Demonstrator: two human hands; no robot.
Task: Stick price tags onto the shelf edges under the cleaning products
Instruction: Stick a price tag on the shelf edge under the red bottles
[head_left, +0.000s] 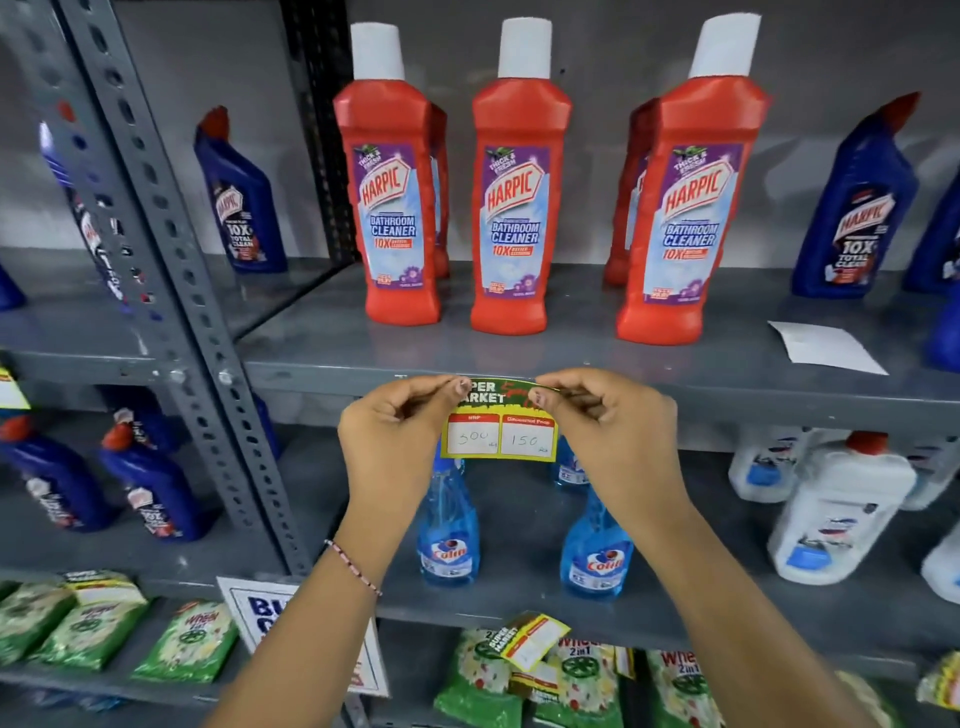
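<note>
A green and yellow price tag (500, 434) with two white boxes reading 300 and 150 is held against the front edge of the grey metal shelf (322, 375). My left hand (397, 434) pinches its top left corner and my right hand (605, 431) pinches its top right corner. The tag hangs below the middle one of three red bathroom cleaner bottles (511, 202) standing on that shelf. Its top strip lies on the shelf edge; whether it is stuck down I cannot tell.
Blue toilet cleaner bottles (241, 202) stand left and right of the red ones. A white paper slip (826, 345) lies on the shelf at right. Below are blue spray bottles (449, 530), white bottles (836, 514), green detergent packs (187, 644) and a loose tag (535, 639).
</note>
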